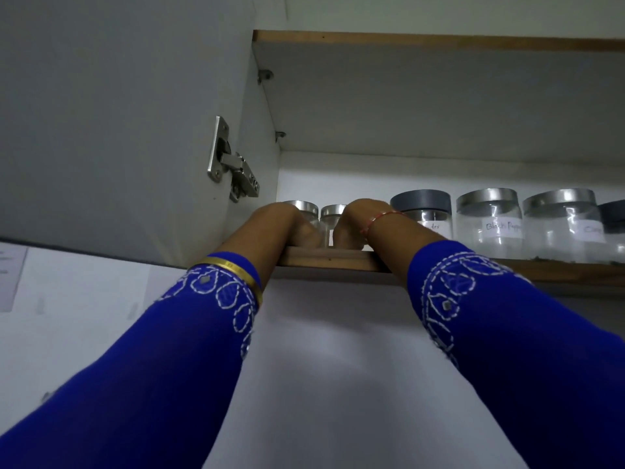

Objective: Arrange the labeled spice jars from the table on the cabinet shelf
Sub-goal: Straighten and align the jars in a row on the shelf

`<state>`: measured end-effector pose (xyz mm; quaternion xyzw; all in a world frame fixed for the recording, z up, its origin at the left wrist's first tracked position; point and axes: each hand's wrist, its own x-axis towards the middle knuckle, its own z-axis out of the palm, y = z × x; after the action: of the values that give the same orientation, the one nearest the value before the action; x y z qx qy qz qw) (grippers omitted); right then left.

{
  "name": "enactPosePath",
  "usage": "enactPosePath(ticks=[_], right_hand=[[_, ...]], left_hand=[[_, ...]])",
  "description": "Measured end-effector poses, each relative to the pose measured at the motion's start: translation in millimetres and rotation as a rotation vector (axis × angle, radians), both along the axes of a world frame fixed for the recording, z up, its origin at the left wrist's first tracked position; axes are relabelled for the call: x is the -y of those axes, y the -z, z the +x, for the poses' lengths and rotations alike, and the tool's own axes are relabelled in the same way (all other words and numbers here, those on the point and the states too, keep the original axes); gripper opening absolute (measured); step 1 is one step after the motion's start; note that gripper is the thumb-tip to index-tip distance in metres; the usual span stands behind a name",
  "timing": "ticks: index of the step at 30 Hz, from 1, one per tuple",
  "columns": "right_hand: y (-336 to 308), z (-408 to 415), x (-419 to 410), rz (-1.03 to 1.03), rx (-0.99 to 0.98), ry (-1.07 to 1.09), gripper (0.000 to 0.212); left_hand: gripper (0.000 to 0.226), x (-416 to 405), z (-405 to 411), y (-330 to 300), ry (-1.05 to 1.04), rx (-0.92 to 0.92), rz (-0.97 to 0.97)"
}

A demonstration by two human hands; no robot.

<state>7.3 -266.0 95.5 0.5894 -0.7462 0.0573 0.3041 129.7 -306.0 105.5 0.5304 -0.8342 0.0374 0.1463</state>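
Both my arms reach up to the left end of the cabinet shelf [558, 270]. My left hand [282, 225] curls round a small clear jar with a silver lid [307, 208] near the cabinet's left wall. My right hand [356, 221] curls round a second small silver-lidded jar [333, 211] just right of the first. The fingers of both hands are hidden behind the hands. To the right stand larger labelled jars: a grey-lidded one [424, 204], one marked Black Pepper [488, 225] and another [561, 228] whose label is only partly readable.
The open cabinet door [101, 130] with its steel hinge [233, 164] hangs close on the left. The underside of the upper shelf [439, 96] is overhead. A dark-lidded jar [614, 218] shows at the right edge. White wall lies below the shelf.
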Motion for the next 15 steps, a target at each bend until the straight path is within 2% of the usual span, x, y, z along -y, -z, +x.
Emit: enactPosePath(ticks=[1, 3, 5, 6, 8, 10, 13, 15], right_hand=[[-5, 3, 0, 0.097, 0.062, 0.080, 0.019], [-14, 10, -3, 0.132, 0.167, 0.130, 0.031], [-18, 11, -5, 0.144, 0.116, 0.126, 0.031], [-16, 7, -5, 0.134, 0.079, 0.114, 0.029], [-10, 10, -10, 0.121, 0.054, 0.084, 0.010], [-11, 7, -3, 0.148, 0.083, 0.111, 0.026], [-9, 1, 6, 0.194, 0.172, 0.117, 0.028], [-1, -7, 14, 0.229, 0.193, 0.089, 0.032]], left_hand=[[0.026, 2, 0, 0, 0.002, 0.001, 0.005], [0.024, 4, 2, 0, 0.000, 0.036, 0.009], [0.023, 7, 3, 1, -0.004, 0.088, 0.006], [0.021, 6, 4, 1, -0.010, 0.095, 0.007], [0.016, 6, 7, 3, -0.008, 0.072, 0.021], [0.017, 6, 7, 5, -0.002, 0.033, 0.063], [0.019, 3, 5, 8, 0.010, 0.001, 0.109], [0.031, 0, 4, 10, -0.003, -0.025, 0.082]])
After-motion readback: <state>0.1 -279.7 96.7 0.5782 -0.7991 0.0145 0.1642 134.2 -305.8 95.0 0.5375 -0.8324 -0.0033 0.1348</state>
